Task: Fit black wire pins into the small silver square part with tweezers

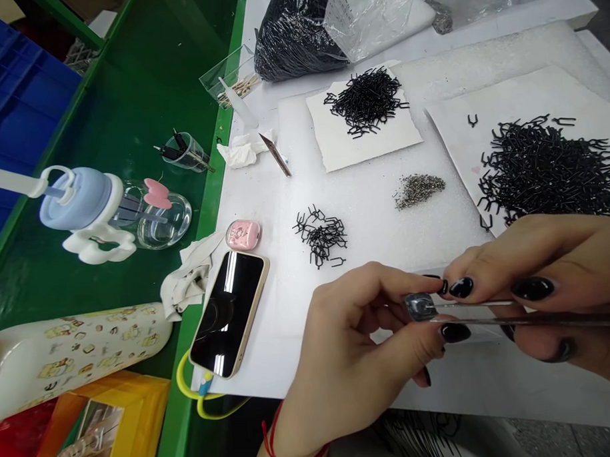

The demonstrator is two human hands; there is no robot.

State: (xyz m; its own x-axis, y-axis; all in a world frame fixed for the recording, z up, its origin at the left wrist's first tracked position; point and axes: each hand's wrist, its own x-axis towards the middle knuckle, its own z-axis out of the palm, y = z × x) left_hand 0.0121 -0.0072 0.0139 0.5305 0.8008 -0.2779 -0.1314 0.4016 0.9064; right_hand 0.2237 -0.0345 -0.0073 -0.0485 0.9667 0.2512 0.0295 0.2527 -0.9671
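Note:
My left hand (359, 353), with a red cord at the wrist, is closed with thumb and fingers pinched at the lower right. A shiny grey bit (420, 307) shows between its fingers; I cannot tell whether it is held or covers a fingertip. My right hand (551, 266) grips a pair of metal tweezers (488, 322), whose tips point left and meet the left fingertips. Whatever is pinched there is too small and hidden to name. Beyond the hands lie a small heap of black forked pieces (321, 236) and a pile of tiny metal bits (418, 190).
Larger heaps of black forked pieces lie on a white sheet (451, 117) at right and a smaller sheet (332, 154) behind. A phone (230, 314), a pink case (243, 234) and a blade-like strip (275, 153) are at left. Bottles (84, 353) stand beyond the green edge.

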